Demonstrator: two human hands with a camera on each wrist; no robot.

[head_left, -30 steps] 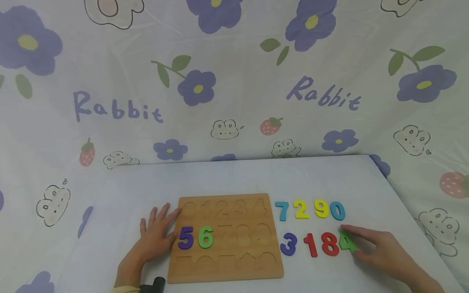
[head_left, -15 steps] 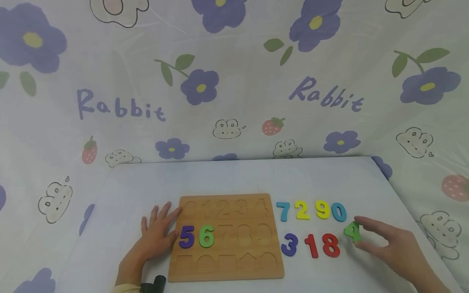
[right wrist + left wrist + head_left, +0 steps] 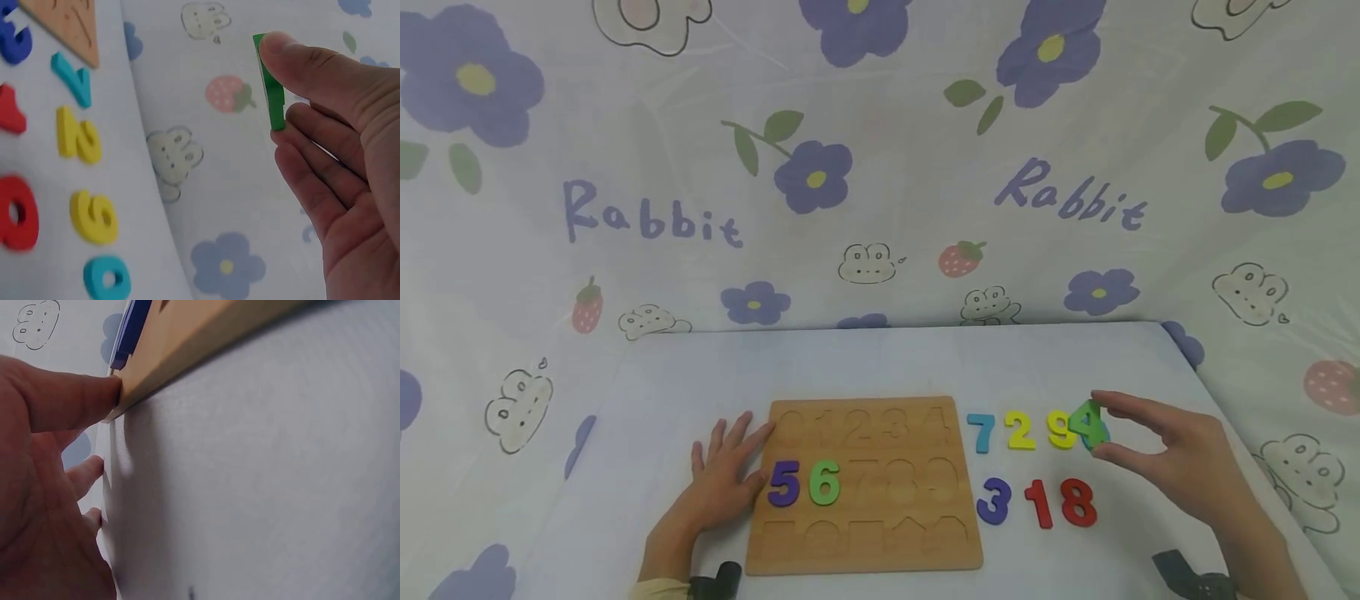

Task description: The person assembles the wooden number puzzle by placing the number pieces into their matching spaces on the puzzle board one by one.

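Head view: green number 4 (image 3: 1087,422) pinched between thumb and fingers of right hand (image 3: 1180,467), lifted off the table, right of the wooden board (image 3: 865,533), in front of the yellow 9 (image 3: 1060,430) and hiding most of the blue 0. Left hand (image 3: 722,483) flat, fingers spread, pressed against the board's left edge. In the board: two numbers, purple 5 (image 3: 783,484) and green 6 (image 3: 823,482). Right of the board, loose: seven numbers, namely 7 (image 3: 981,432), 2 (image 3: 1020,430), 9, 0, 3 (image 3: 994,501), 1 (image 3: 1039,503), 8 (image 3: 1078,502). Under the board: pale cloth-covered table (image 3: 880,367). Behind the board: hung sheet (image 3: 880,167) printed with purple flowers, strawberries, rabbits.
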